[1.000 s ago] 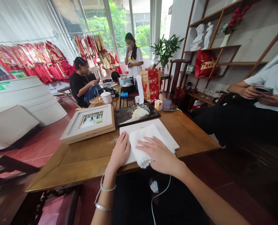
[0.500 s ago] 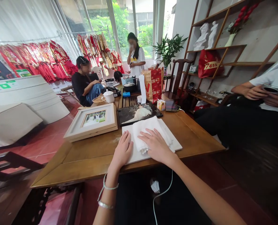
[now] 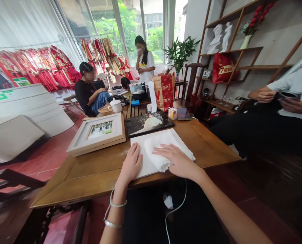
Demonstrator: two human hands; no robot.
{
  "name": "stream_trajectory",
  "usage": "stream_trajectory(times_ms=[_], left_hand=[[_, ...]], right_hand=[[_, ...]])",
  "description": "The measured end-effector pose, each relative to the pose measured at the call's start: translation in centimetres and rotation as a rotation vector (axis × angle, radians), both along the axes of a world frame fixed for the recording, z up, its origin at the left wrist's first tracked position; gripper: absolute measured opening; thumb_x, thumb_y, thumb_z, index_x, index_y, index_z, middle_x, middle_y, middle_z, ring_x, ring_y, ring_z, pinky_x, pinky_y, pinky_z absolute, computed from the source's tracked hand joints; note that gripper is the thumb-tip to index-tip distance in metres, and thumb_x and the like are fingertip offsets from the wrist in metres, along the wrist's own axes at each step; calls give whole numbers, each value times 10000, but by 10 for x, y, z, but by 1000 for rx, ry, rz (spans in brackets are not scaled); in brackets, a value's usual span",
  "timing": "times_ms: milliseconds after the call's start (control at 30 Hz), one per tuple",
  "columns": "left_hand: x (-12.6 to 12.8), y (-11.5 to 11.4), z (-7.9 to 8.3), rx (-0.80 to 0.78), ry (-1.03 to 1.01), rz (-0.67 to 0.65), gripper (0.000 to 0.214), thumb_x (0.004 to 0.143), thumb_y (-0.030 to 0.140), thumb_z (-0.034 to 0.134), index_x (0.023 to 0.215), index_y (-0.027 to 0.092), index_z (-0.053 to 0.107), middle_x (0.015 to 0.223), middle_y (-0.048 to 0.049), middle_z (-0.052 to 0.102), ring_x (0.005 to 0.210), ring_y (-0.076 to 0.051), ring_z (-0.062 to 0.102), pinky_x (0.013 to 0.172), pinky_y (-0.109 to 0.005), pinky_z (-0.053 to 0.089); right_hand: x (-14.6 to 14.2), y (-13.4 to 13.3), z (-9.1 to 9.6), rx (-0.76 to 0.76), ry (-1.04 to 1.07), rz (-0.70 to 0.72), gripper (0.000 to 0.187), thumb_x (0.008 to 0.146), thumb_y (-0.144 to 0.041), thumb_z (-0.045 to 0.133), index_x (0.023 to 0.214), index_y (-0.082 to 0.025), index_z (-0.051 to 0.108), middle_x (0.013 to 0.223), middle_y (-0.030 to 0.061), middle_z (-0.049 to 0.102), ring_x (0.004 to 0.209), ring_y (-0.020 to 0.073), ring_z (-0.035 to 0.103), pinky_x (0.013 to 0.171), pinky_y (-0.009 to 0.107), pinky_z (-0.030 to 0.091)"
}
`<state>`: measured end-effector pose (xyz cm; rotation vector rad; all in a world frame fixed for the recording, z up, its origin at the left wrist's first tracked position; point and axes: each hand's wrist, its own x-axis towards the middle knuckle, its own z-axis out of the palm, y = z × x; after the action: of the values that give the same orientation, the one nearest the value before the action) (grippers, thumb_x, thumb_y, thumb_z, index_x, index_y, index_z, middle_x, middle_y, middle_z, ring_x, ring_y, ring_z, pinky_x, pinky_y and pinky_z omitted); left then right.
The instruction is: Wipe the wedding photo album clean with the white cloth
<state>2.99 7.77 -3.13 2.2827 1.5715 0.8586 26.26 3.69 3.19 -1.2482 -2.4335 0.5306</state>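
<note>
A flat white board (image 3: 143,162) lies at the near edge of the wooden table (image 3: 100,169). My left hand (image 3: 131,165) rests flat on the board's left corner, fingers stretched out. My right hand (image 3: 177,161) presses a folded white cloth (image 3: 158,149) onto the board, fingers spread over it. Just beyond the board lies a dark glossy photo print (image 3: 148,123). To its left sits a pale wooden picture frame (image 3: 97,134) holding a small photo.
A person in a white shirt sits at the right holding a phone (image 3: 288,95). Further down the table are a white teapot (image 3: 115,105), a red paper bag (image 3: 163,90) and a seated person (image 3: 89,91); another stands by the window. Red garments hang at left.
My right hand with the cloth slid away across the board and then back toward me and to the right. My left hand stayed on the board's corner.
</note>
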Motion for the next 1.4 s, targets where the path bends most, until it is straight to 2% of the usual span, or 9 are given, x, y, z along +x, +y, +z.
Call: stream_trajectory(times_ms=[167, 300, 400, 633, 767, 967, 1267, 1400], left_hand=[[0, -1, 2, -8, 1, -10, 481, 919, 310, 364, 1362, 138, 440, 1496, -146, 362, 1417, -266, 255, 1159, -499, 196], [1, -1, 4, -17, 5, -8, 488, 917, 314, 358, 1354, 115, 445, 1491, -165, 363, 1416, -273, 253, 1158, -502, 196], [2, -2, 3, -13, -6, -3, 483, 915, 314, 361, 1351, 126, 449, 1494, -159, 361, 1416, -272, 256, 1158, -497, 202], [4, -3, 4, -22, -4, 7, 486, 916, 298, 359, 1361, 118, 434, 1501, -158, 347, 1417, -268, 253, 1157, -493, 206], [5, -4, 7, -27, 6, 22, 488, 915, 285, 352, 1362, 110, 436, 1494, -161, 358, 1414, -271, 260, 1155, -496, 214], [4, -4, 9, -36, 36, 21, 502, 907, 281, 360, 1363, 81, 430, 1499, -179, 342, 1415, -275, 255, 1156, -484, 218], [2, -2, 4, 4, 22, 10, 481, 912, 286, 363, 1348, 105, 452, 1487, -175, 366, 1407, -282, 275, 1147, -509, 225], [2, -2, 4, -26, 23, 6, 498, 912, 292, 363, 1354, 77, 441, 1489, -189, 355, 1415, -287, 254, 1156, -497, 210]], right_hand=[[-11, 40, -6, 43, -5, -141, 751, 613, -30, 450, 1333, -236, 504, 1438, -8, 452, 1362, 200, 308, 1146, 446, 152], [-19, 45, -7, 93, -71, -186, 705, 653, -34, 463, 1335, -204, 500, 1442, 18, 448, 1364, 232, 291, 1143, 464, 146], [-21, 29, -10, 132, -133, -175, 731, 642, -10, 456, 1347, -200, 482, 1455, 25, 429, 1373, 245, 264, 1140, 486, 139], [-7, -34, -8, 112, -141, -90, 817, 586, 15, 414, 1360, -241, 453, 1478, -20, 391, 1393, 210, 211, 1156, 469, 106], [2, -48, -4, 68, -110, -37, 844, 564, 7, 409, 1363, -261, 450, 1474, -39, 394, 1392, 198, 215, 1159, 463, 105], [2, -30, -4, 44, -47, -57, 828, 550, -14, 423, 1342, -247, 485, 1446, -21, 440, 1376, 194, 262, 1157, 456, 126], [-9, 14, -11, 85, -44, -134, 777, 589, -22, 448, 1340, -218, 495, 1440, 7, 450, 1359, 215, 298, 1149, 450, 144], [-11, 23, -14, 112, -37, -156, 756, 603, -21, 461, 1330, -225, 503, 1432, 10, 460, 1352, 218, 306, 1141, 452, 159]])
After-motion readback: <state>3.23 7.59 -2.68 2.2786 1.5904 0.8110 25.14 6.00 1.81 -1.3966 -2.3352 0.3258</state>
